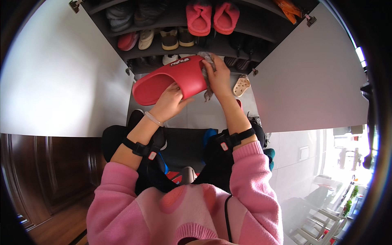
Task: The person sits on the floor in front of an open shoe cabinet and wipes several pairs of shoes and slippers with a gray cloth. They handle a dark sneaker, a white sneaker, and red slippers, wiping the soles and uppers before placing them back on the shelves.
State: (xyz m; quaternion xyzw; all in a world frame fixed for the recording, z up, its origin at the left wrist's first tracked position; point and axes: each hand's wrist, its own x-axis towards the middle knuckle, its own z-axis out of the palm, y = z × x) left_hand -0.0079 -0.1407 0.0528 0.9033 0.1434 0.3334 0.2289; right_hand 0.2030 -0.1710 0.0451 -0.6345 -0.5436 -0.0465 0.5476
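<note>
A red slide sandal (187,76) is held up before me, its open heel end to the left and its toe end to the right. My left hand (170,102) reaches into the sandal's opening, the fingers inside and the thumb outside below the strap. My right hand (220,75) presses a grey cloth (207,73) against the toe end. The cloth hangs down a little below the sandal's edge. Parts of both hands' fingers are hidden by the sandal and the cloth.
The shoe cabinet (171,54) stands open between its left door (61,73) and right door (312,79). Pink fluffy slippers (199,21) and brown sneakers (169,38) sit on its shelves. A beige clog (241,85) lies by the right door.
</note>
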